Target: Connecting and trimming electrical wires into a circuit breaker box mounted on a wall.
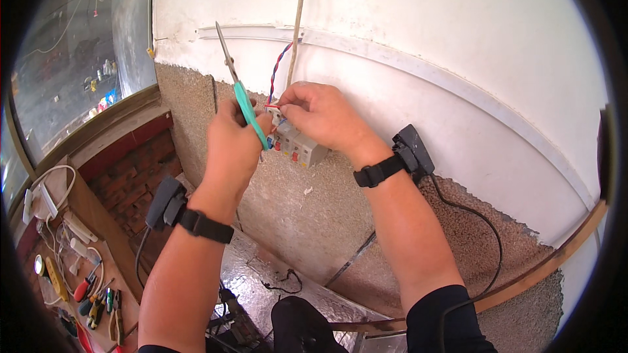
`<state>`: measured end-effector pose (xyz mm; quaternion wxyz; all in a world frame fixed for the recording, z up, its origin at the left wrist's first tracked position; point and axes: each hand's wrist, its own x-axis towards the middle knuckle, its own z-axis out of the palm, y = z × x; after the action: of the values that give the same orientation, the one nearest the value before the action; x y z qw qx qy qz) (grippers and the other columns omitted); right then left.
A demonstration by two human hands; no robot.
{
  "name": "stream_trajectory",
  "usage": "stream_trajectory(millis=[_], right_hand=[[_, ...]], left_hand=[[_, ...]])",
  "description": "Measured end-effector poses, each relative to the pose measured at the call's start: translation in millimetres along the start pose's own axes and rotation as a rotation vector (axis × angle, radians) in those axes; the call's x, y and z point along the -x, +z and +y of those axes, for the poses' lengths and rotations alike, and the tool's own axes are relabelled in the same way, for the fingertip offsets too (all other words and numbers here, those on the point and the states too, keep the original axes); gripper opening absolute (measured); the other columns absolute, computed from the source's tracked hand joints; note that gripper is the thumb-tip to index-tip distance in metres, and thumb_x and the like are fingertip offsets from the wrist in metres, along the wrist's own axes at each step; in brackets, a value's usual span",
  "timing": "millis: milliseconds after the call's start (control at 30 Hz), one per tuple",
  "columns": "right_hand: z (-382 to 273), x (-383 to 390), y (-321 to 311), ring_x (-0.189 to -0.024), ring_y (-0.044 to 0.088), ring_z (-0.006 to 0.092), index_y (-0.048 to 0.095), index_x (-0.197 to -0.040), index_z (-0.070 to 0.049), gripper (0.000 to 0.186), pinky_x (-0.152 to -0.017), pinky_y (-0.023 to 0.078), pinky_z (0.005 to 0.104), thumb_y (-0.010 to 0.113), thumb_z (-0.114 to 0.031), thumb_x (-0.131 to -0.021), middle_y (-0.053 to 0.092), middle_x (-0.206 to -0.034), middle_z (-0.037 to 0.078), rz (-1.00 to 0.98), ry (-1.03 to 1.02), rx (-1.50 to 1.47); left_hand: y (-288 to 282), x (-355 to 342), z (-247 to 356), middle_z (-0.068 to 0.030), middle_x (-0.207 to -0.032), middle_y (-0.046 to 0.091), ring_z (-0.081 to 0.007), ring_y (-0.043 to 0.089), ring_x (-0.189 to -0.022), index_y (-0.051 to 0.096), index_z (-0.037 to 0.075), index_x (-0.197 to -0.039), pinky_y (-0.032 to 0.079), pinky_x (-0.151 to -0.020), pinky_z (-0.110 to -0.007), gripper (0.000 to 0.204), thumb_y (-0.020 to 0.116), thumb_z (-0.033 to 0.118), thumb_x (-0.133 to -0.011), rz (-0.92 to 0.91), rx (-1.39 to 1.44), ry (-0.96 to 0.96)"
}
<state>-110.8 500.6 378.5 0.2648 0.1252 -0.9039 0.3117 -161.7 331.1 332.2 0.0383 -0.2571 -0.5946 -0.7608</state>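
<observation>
My left hand (230, 138) is closed around a pair of scissors with teal handles (245, 110), its blades pointing up along the wall. Just to the right, my right hand (328, 116) pinches the end of a red wire (271, 106) between thumb and forefinger. Both hands meet at the top of a row of grey circuit breakers (301, 146) with red switches, fixed on the wall. From above, a twisted red and blue wire pair (278, 68) comes down to the breakers. My fingers hide part of the breakers' upper left side.
A thin tan cable (297, 23) hangs down the white wall past a raised trim strip (392, 52). At lower left, pliers (116, 319), screwdrivers (85, 284) and a white power cord (62, 171) lie on a wooden surface. A window (72, 46) stands at the left.
</observation>
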Motion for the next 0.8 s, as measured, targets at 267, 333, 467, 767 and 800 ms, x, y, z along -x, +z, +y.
stream_trajectory(millis=[267,333,467,767,800], right_hand=[[0,-2,4,-0.085,0.066,0.0221,0.07,-0.102,0.0,0.022,-0.081,0.052,0.0349,0.064,-0.019,-0.092,0.071,-0.091,0.015,0.023,-0.014,0.01],[-1,-1,4,-0.085,0.066,0.0221,0.069,-0.102,0.0,0.022,-0.081,0.052,0.0348,0.064,-0.019,-0.092,0.071,-0.091,0.015,0.024,-0.004,0.015],[-4,-1,2,-0.085,0.066,0.0221,0.069,-0.102,0.0,0.022,-0.081,0.052,0.0353,0.063,-0.019,-0.092,0.071,-0.09,0.015,0.011,0.047,-0.007],[0,-2,7,-0.081,0.067,0.0268,0.07,-0.101,0.0,0.024,-0.076,0.052,0.0376,0.061,-0.019,-0.09,0.072,-0.089,0.017,0.051,-0.003,0.016],[2,-2,8,-0.079,0.068,0.0333,0.071,-0.099,-0.001,0.024,-0.073,0.053,0.0408,0.059,-0.02,-0.09,0.072,-0.088,0.019,0.076,-0.023,0.008]], left_hand=[[-32,44,-43,-0.014,-0.105,0.072,-0.0198,0.07,-0.093,0.055,-0.006,-0.128,0.056,-0.078,-0.032,0.048,0.07,0.009,-0.085,-0.169,-0.514,-0.022],[-32,50,-45,-0.0155,-0.108,0.072,-0.021,0.069,-0.094,0.055,-0.006,-0.129,0.056,-0.081,-0.034,0.049,0.069,0.009,-0.085,-0.227,-0.504,-0.103],[-30,56,-44,-0.015,-0.107,0.072,-0.0211,0.069,-0.094,0.054,-0.006,-0.129,0.056,-0.081,-0.035,0.051,0.068,0.009,-0.083,-0.248,-0.507,-0.059],[-22,50,-29,-0.0194,-0.107,0.072,-0.029,0.071,-0.097,0.057,-0.007,-0.122,0.055,-0.086,-0.038,0.047,0.068,0.009,-0.079,-0.297,-0.674,-0.099],[-19,49,-26,-0.0203,-0.107,0.072,-0.0309,0.071,-0.097,0.057,-0.007,-0.121,0.055,-0.086,-0.039,0.046,0.068,0.01,-0.079,-0.297,-0.7,-0.097]])
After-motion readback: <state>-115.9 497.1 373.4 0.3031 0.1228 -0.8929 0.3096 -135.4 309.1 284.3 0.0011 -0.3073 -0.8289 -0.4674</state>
